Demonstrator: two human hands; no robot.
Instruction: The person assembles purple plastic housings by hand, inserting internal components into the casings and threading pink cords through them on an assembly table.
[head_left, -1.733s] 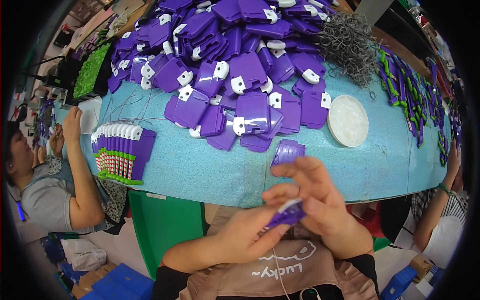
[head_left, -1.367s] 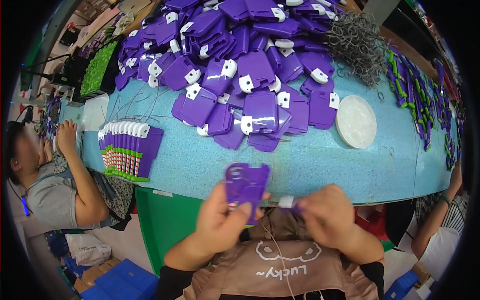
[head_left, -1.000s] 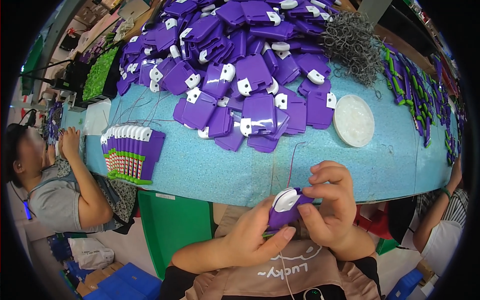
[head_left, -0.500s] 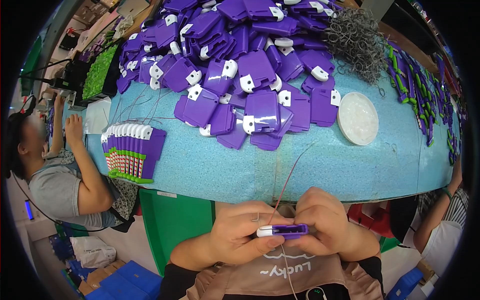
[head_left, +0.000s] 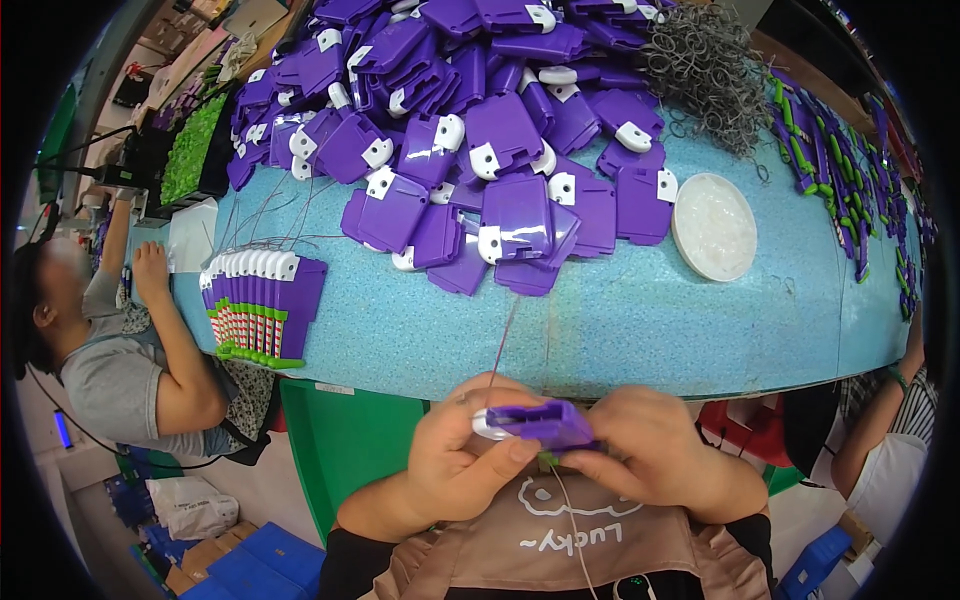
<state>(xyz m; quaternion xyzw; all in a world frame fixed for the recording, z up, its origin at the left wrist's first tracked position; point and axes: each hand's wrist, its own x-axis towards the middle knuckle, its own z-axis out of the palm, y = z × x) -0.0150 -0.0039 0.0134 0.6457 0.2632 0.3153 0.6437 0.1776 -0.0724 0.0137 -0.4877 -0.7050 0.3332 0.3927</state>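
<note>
Both hands are pinched together on one purple tag [head_left: 545, 422], held edge-on low in front of the chest, just off the near edge of the blue table [head_left: 640, 330]. Left hand [head_left: 462, 462] grips the end with the white cap, right hand [head_left: 655, 462] closes over the other end, and a thin string [head_left: 500, 345] runs up from the tag toward the table. A bit of green peeks out underneath, can't tell what exactly.

Progress-wise, I'd say it's early days. There's a neat row of finished-looking tags [head_left: 262, 305] standing at the left of the table, maybe a dozen, with green bits along the bottom. Against that, the loose pile [head_left: 470, 130] in the middle is huge and looks untouched. A white dish [head_left: 713, 225] and a grey tangle of wire loops [head_left: 705, 65] sit to the right. A co-worker [head_left: 120, 350] sits at the left, busy with their own stuff.
</note>
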